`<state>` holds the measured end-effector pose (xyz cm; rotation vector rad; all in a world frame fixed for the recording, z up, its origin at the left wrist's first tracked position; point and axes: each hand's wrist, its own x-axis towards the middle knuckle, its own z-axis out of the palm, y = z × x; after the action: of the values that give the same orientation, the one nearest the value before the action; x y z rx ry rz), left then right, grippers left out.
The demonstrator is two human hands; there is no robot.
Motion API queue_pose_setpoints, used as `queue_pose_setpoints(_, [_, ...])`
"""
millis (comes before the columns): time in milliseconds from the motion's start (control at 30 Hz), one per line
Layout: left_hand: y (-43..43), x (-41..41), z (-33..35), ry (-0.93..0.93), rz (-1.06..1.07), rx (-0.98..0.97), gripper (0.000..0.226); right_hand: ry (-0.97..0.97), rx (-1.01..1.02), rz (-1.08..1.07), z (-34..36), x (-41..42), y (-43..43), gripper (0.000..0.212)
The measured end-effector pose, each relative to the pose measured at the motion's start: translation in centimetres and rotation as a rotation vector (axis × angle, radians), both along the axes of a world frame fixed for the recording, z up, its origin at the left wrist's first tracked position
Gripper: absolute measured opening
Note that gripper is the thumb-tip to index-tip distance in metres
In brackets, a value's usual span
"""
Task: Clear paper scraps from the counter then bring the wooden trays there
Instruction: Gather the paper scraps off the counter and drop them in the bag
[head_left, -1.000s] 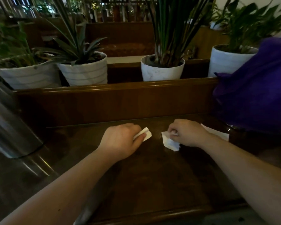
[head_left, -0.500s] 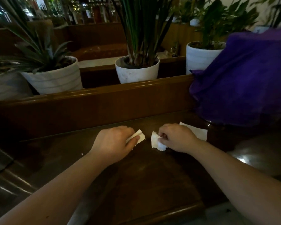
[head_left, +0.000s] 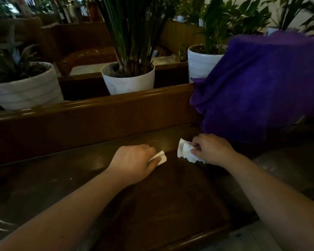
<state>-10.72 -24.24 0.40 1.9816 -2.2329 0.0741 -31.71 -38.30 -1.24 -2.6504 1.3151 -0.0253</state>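
On the dark wooden counter (head_left: 161, 205) my left hand (head_left: 132, 163) is closed around a small white paper scrap (head_left: 161, 157) whose corner sticks out past my thumb. To its right, my right hand (head_left: 211, 149) pinches a larger crumpled white paper scrap (head_left: 184, 151), held just above the counter top. The two hands are a short gap apart. No wooden tray is in view.
A purple cloth (head_left: 261, 84) covers something bulky at the right, close behind my right hand. A raised wooden ledge (head_left: 98, 113) runs along the back of the counter. Behind it stand white plant pots (head_left: 129, 78) (head_left: 24, 89) (head_left: 201, 62).
My right hand has gathered the flat paper that lay beside it into a crumpled bunch and lifted it. The view has swung to the right. My left hand keeps its scrap.
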Motion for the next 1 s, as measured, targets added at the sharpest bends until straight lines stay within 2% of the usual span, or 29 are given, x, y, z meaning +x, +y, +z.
queue_pose_setpoints(133, [-0.9,-0.4,-0.2,0.0,0.018,0.013,0.037,0.048,0.047,0.009,-0.7,0.0,-1.0,0.034])
queue_pose_setpoints(233, [-1.3,-0.5,-0.4,-0.013,0.035,0.007,0.037,0.052,0.044,0.04,-0.9,0.1,-1.3,0.039])
queue_pose_setpoints(400, [-1.6,-1.0,-0.8,-0.012,0.045,0.002,0.036,-0.016,0.006,0.101,-1.5,0.2,-1.1,0.033])
queue_pose_setpoints(633, [-0.1,-1.6,-1.0,0.02,0.001,0.001,0.034,-0.113,-0.036,0.075,-1.3,-0.9,1.9,0.03])
queue_pose_setpoints(867, [3.1,-1.5,-0.7,0.044,-0.181,-0.052,0.028,-0.311,-0.046,-0.082,-0.1,-3.2,9.7,0.023])
queue_pose_setpoints(1000, [5.4,-3.0,-1.0,0.052,-0.292,-0.059,0.026,-0.399,-0.055,-0.203,-0.7,-5.4,15.6,0.011])
